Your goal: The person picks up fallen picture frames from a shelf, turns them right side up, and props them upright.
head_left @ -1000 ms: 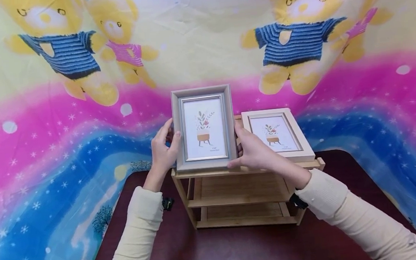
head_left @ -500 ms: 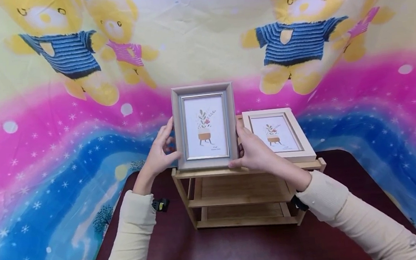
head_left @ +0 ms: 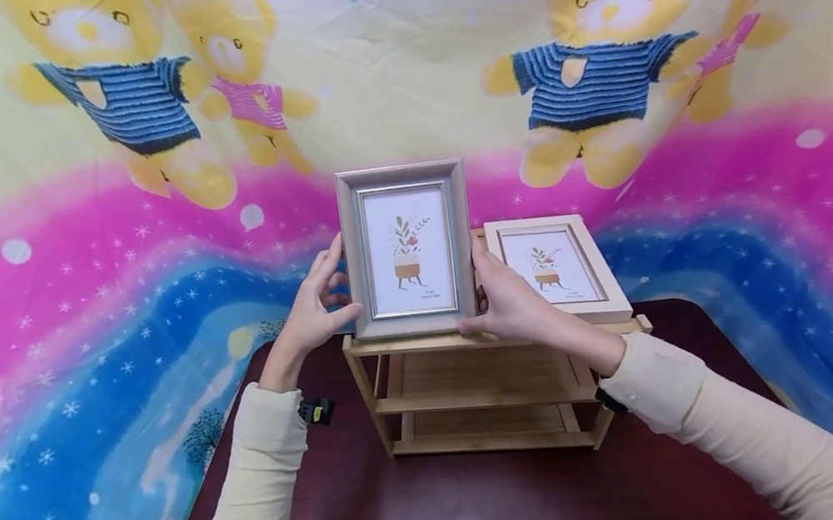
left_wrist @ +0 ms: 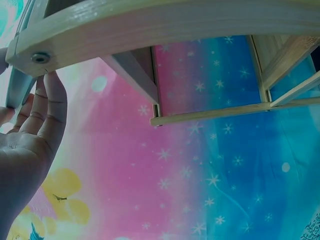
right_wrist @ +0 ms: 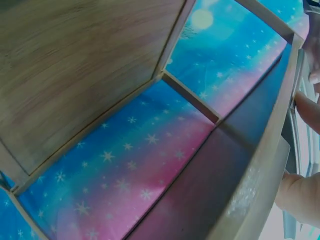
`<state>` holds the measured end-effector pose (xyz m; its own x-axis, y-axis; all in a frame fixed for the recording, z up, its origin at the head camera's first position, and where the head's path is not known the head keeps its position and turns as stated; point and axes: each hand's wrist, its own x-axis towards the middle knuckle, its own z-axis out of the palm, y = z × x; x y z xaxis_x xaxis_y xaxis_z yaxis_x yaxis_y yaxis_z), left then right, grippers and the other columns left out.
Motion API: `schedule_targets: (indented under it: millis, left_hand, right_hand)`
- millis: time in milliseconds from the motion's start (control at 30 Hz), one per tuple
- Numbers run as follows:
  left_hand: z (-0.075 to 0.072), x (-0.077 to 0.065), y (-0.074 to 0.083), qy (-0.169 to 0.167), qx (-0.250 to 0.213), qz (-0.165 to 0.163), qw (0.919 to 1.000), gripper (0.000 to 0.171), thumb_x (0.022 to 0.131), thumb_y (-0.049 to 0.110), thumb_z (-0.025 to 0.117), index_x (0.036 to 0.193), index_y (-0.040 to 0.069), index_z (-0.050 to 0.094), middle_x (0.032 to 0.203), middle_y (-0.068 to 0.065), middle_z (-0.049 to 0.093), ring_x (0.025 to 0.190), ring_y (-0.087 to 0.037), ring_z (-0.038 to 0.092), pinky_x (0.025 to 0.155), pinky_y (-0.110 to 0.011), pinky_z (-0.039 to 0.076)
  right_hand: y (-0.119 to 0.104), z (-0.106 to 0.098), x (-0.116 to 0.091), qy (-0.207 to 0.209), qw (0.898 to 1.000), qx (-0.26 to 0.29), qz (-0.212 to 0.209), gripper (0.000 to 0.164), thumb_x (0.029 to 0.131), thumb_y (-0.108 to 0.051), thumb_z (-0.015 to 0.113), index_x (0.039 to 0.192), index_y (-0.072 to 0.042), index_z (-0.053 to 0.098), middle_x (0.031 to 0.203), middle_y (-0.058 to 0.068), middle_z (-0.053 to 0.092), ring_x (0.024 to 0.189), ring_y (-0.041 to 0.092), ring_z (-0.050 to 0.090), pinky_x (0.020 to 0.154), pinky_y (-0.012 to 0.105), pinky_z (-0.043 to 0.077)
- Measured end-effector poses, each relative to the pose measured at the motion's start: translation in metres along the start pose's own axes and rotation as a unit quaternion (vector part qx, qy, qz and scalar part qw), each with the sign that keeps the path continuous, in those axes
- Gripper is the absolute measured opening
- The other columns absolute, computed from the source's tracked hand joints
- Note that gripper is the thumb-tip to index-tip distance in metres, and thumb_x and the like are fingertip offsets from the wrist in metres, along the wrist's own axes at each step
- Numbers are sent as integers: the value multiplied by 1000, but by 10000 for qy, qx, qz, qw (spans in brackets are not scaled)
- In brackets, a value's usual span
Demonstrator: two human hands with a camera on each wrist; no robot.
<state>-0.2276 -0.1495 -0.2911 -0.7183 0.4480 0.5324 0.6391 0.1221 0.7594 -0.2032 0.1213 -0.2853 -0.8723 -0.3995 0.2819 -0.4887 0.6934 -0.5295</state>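
Note:
A grey picture frame (head_left: 415, 324) with a potted-plant print stands nearly upright at the left end of the wooden rack's top. My left hand (head_left: 311, 304) holds its left edge, thumb low at the front and fingers along the side. On the opposite edge, my right hand (head_left: 506, 297) grips near the lower corner, thumb on the front and fingers partly hidden behind. To the right, a cream picture frame (head_left: 612, 306) with the same print leans back on the rack top. In the left wrist view, the left fingers (left_wrist: 52, 112) reach up beside the frame, near the rack's top rail.
The tiered wooden rack (head_left: 475, 398) has two lower shelves beneath the frames and stands on a dark red table (head_left: 455, 507). A printed cloth backdrop (head_left: 398, 69) with bears and snowflakes rises behind and around the table.
The grey frame has tipped more upright, its top edge rising slightly. My left hand has shifted a little left and down, its thumb lower on the frame. The right hand keeps its grip.

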Motion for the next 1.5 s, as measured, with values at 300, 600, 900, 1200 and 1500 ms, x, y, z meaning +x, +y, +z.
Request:
schedule_targets:
  millis: [300, 600, 900, 1200, 1500]
  left_hand:
    - [-4, -2, -9, 43, 178, 106, 9998, 87, 76, -17, 59, 145, 4, 11, 131, -22, 29, 95, -29, 51, 69, -27, 46]
    - [2, -4, 10, 28, 536, 117, 9985, 84, 76, -16, 60, 143, -4, 11, 130, -27, 29, 95, -37, 51, 70, -41, 48]
    - [3, -6, 11, 58, 708, 266, 9971, 84, 76, -14, 62, 143, -5, 12, 129, -28, 30, 95, -37, 52, 72, -41, 49]
    - [6, -1, 10, 142, 705, 522, 9960, 83, 75, -16, 62, 141, -8, 14, 130, -30, 30, 93, -35, 52, 69, -50, 48]
    - [11, 2, 6, 395, 610, 467, 9963, 84, 74, -20, 60, 142, -7, 13, 130, -31, 29, 96, -31, 50, 71, -54, 46]
  right_hand:
    - [3, -11, 5, -440, 9872, 1468, 443, 113, 64, 4, 77, 146, -4, -1, 117, 22, 49, 84, 26, 62, 69, 29, 52]
    - [9, -28, 12, -587, 9553, 2682, 1093, 77, 74, 5, 69, 139, 0, 27, 114, 21, 48, 100, 31, 56, 79, 34, 50]
    - [9, -34, 20, -324, 9512, 2847, 1149, 61, 77, 5, 66, 131, 5, 36, 110, 23, 52, 98, 30, 54, 77, 36, 52]
    - [13, -39, 23, -157, 9564, 2693, 1117, 62, 76, 4, 67, 131, 4, 37, 111, 23, 52, 101, 30, 53, 83, 37, 49]
    - [15, -39, 28, 116, 9606, 2572, 1047, 54, 74, 5, 68, 123, 3, 44, 105, 21, 56, 96, 28, 56, 80, 36, 47]
